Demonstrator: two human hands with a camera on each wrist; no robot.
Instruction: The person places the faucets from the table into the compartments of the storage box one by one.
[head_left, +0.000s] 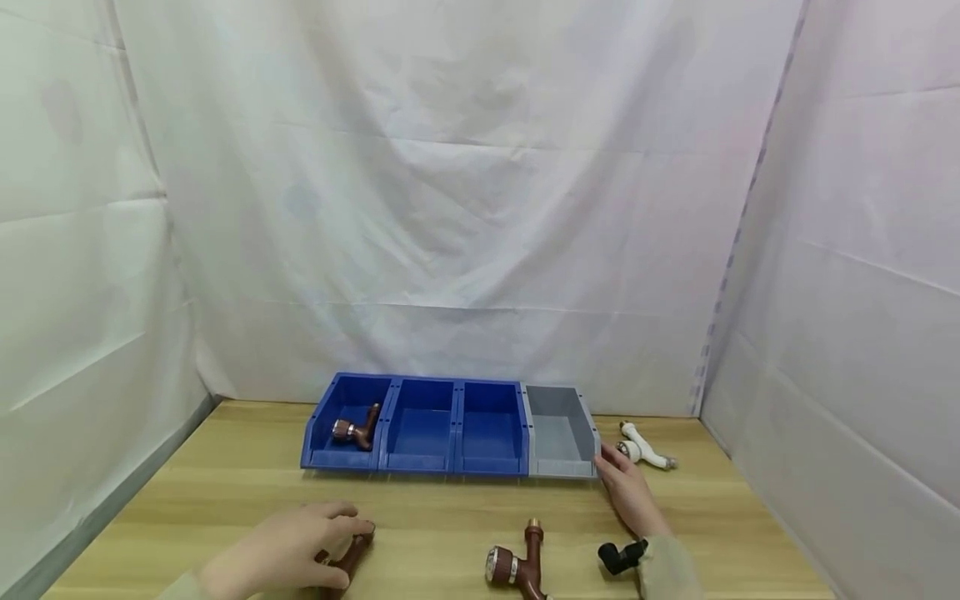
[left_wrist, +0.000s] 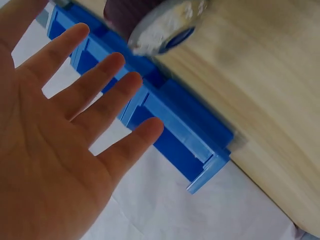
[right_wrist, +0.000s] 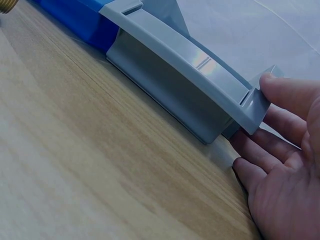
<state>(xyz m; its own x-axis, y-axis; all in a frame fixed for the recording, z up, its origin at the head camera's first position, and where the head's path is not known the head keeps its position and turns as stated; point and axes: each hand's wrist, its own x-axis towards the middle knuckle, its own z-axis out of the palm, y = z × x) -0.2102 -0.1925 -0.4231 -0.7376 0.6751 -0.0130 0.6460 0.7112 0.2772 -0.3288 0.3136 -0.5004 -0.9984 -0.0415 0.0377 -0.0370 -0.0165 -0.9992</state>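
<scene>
My left hand is over a brown faucet at the front left of the table, partly hiding it. In the left wrist view its fingers are spread, with the knob end of a brown faucet beyond the fingertips. My right hand is at the front right corner of the grey bin. In the right wrist view the thumb presses the bin's corner while the other fingers reach under and beside it.
Three blue bins stand in a row left of the grey one; the leftmost holds a brown faucet. Another brown faucet lies front centre. A black elbow-shaped fitting is by the right sleeve, a white faucet behind the right hand. White sheets surround the table.
</scene>
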